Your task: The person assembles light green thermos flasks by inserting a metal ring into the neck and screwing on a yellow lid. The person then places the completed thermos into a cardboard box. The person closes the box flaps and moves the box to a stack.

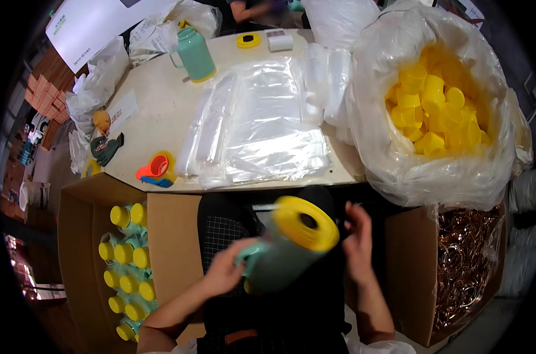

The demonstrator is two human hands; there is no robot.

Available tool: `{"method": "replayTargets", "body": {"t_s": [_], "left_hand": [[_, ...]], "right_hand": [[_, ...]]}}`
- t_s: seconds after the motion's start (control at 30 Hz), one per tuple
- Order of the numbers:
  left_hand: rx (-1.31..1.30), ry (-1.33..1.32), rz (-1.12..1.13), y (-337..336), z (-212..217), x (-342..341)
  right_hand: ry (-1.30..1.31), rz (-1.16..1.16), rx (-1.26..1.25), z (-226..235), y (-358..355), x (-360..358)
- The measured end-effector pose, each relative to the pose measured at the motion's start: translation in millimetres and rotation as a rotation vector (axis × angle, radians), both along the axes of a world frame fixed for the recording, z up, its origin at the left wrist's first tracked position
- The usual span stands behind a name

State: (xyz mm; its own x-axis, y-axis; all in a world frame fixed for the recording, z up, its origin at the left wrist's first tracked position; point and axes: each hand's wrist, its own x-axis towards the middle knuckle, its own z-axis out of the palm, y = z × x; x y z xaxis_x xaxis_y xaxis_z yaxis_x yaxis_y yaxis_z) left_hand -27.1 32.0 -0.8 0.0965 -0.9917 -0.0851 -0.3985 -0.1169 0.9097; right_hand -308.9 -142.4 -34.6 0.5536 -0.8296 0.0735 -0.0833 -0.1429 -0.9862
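Note:
Over my lap, my left hand (228,266) is wrapped round the handle of a green thermos jug (280,262). The jug is tilted, its yellow round end (305,224) with a dark hole in the middle turned up toward the right; motion blurs it a little. Just right of that yellow end is my right hand (358,239), apart from the jug, fingers spread and nothing in them. A second green jug (195,54) with a yellow base stands upright at the back of the table.
Clear plastic bags (274,124) lie across the table (153,88). Yellow cups fill a plastic sack (374,147) at right, above a carton of copper-coloured rings (465,265). The left carton (173,253) holds several yellow-capped jugs. Orange and blue pieces (156,168) rest near the table edge. Another person (250,10) sits opposite.

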Motion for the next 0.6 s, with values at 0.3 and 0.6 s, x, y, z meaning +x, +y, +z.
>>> {"method": "replayTargets", "body": {"t_s": [0.3, 0.6], "left_hand": [[-0.34, -0.275, 0.16, -176, -10, 11], [-0.072, -0.514, 0.282, -306, -94, 40]], "right_hand": [[-0.077, 0.401, 0.158, 14, -62, 33], [0.055, 0.309, 0.269, 3, -103, 57]]}}
